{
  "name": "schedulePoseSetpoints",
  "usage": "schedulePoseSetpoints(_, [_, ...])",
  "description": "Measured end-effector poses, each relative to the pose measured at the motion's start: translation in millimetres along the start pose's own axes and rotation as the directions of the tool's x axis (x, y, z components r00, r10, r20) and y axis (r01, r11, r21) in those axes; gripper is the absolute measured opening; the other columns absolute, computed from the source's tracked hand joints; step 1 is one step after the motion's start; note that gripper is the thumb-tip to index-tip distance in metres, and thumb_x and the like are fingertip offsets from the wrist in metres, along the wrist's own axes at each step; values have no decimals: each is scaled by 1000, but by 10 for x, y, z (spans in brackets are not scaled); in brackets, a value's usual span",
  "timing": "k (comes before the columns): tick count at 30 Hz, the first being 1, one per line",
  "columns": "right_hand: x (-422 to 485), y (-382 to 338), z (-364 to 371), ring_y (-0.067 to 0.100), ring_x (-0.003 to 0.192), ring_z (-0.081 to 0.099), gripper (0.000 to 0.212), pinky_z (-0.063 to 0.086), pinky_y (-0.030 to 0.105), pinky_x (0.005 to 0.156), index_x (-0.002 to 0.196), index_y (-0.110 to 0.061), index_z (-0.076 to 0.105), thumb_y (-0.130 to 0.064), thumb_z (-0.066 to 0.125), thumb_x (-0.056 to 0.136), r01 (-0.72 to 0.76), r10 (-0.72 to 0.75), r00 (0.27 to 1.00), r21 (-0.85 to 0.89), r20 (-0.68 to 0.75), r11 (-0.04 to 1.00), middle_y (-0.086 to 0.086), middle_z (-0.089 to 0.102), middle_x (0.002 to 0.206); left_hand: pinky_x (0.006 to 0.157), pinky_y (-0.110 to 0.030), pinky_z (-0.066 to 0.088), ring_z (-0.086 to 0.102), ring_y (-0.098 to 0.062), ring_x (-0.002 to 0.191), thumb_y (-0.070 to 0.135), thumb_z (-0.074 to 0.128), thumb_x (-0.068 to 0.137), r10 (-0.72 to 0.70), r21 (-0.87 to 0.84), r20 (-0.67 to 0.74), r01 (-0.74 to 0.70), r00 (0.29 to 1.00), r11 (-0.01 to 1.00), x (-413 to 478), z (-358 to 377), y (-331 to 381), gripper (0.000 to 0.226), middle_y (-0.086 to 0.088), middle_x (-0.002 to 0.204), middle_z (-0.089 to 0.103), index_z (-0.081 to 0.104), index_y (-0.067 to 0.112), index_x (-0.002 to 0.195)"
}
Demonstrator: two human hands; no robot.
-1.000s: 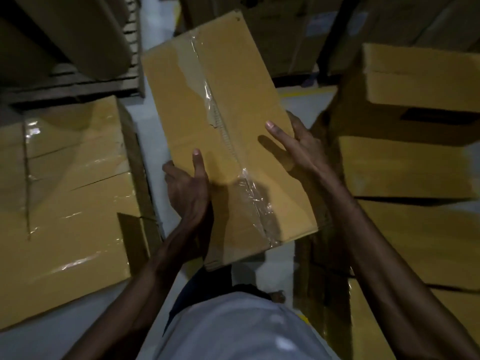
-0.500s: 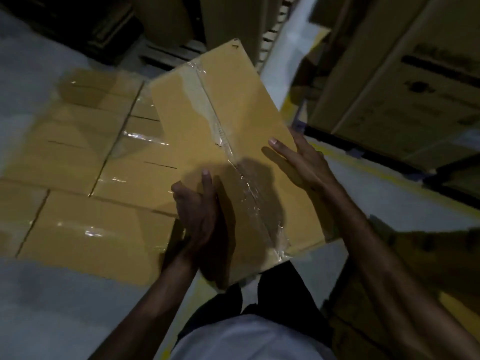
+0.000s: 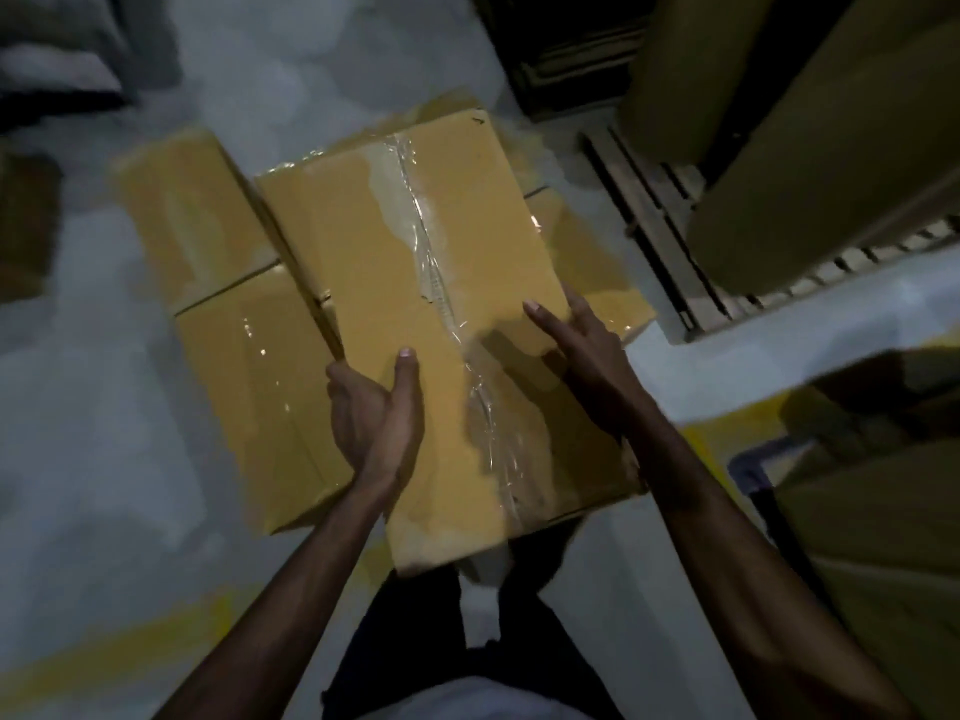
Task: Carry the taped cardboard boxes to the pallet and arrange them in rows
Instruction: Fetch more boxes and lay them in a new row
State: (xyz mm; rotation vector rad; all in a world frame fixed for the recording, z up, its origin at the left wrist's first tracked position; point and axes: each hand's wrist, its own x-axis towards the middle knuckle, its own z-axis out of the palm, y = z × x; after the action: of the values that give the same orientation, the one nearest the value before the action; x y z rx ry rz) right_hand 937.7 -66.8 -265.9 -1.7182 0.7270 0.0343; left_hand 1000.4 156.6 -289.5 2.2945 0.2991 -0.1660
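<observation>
I hold a taped cardboard box (image 3: 363, 283) in front of me, its clear tape seam running down the top. My left hand (image 3: 376, 418) grips its left edge, thumb on top and fingers underneath. At the right edge, my right hand (image 3: 587, 356) grips the box with its thumb laid across the top. The box hangs above a group of taped boxes (image 3: 249, 376) lying flat in rows on the floor below; whether a pallet lies under them is hidden.
A wooden pallet (image 3: 654, 226) with tall cartons (image 3: 810, 163) stands at the upper right. More cartons (image 3: 883, 527) sit at the right edge. Yellow floor lines (image 3: 130, 641) cross the pale floor near my feet. Dark objects lie at the upper left.
I have turned left and moved closer, so the rows of boxes on the floor now lie directly under the carried box. Both hands keep the same hold.
</observation>
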Motion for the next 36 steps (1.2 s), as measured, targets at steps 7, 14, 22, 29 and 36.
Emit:
schedulePoseSetpoints(7, [783,-143,401,15,120,53,78,48,33,89,157,-43,31,-72,60,90,7,-2,989,-34,145,999,-8,48,153,77,-34,40,60,-33,99,59,57,97,-174,11,-1,174,985,985,713,95,-168,57,-12,108,63,39,10,121])
schedulePoseSetpoints(14, [1551,110,1023,17,120,55,88,41,41,100,161,-44,19,-82,49,88,-96,119,979,-143,164,985,1,42,162,76,-35,43,58,-31,93,55,63,97,-258,65,84,253,962,965,1546,399,-536,65,-17,110,63,43,1,127])
schedulePoseSetpoints(22, [2245,498,1502,15,118,53,79,40,50,111,163,-40,18,-71,47,96,-150,170,960,-106,221,983,2,39,164,75,-32,44,55,-27,95,66,66,89,-200,131,19,196,980,972,2096,893,-978,86,-17,120,61,39,0,138])
schedulePoseSetpoints(29, [2781,1118,1856,19,130,52,76,36,49,115,163,-38,18,-67,44,98,-97,138,955,-163,264,982,-2,34,166,90,-38,52,58,-37,118,86,58,80,-166,94,-12,166,986,982,2243,1446,-1642,115,-20,140,51,25,2,151])
schedulePoseSetpoints(36, [2993,1583,2062,13,127,51,75,35,37,107,163,-40,18,-67,43,98,-62,109,954,-172,280,983,-8,38,163,110,-44,44,45,-35,139,85,60,78,-177,-34,-1,176,984,984,2316,1787,-2128,118,-15,158,40,14,15,161])
